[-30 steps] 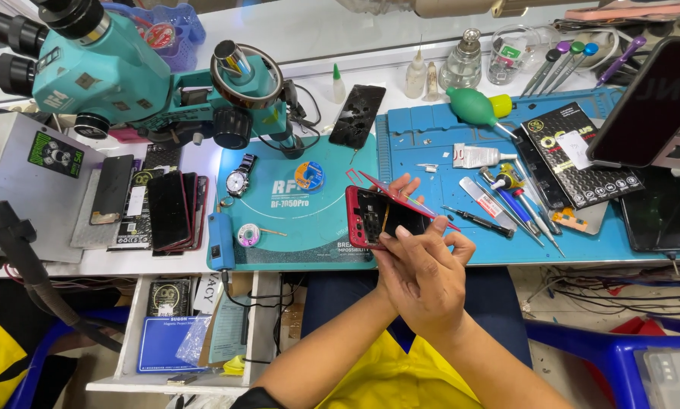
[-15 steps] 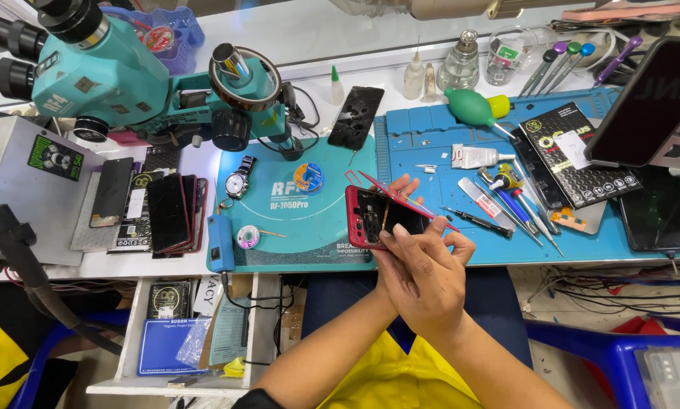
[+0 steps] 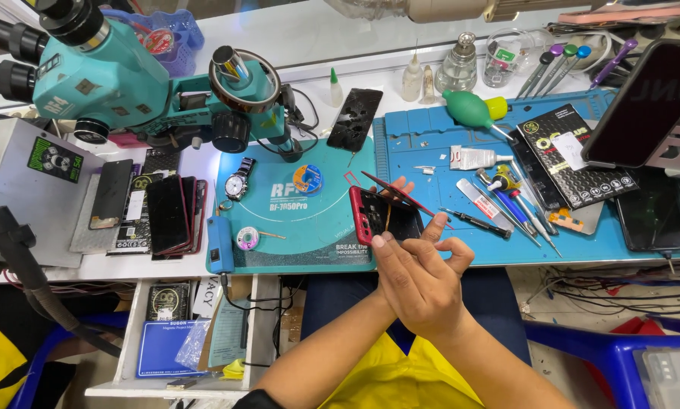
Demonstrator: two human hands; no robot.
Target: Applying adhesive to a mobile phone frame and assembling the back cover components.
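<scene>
Two hands crossed at centre frame, just below the middle: left hand (image 3: 412,284) on top, fingers curled and thumb against the near edge of a red-framed opened phone (image 3: 378,216); right hand (image 3: 423,227) mostly hidden beneath, only fingertips peeking out around the phone's right side, so grip there impossible to judge. Phone lying at the seam between a round teal mat (image 3: 310,220) and a blue work mat (image 3: 461,136), with a thin red strip (image 3: 397,193) slanting across its top. Just right of the hands, a black-handled tool (image 3: 476,222), tweezers and screwdrivers (image 3: 518,208) and a white tube (image 3: 475,157). Further up, a green air blower (image 3: 469,108) and a dark phone panel (image 3: 355,119). Toward the left on the tabletop (image 3: 204,159), a wristwatch (image 3: 236,182), a solder reel (image 3: 307,179) and a stack of phones (image 3: 173,214). Upper left, a teal microscope (image 3: 113,83).
</scene>
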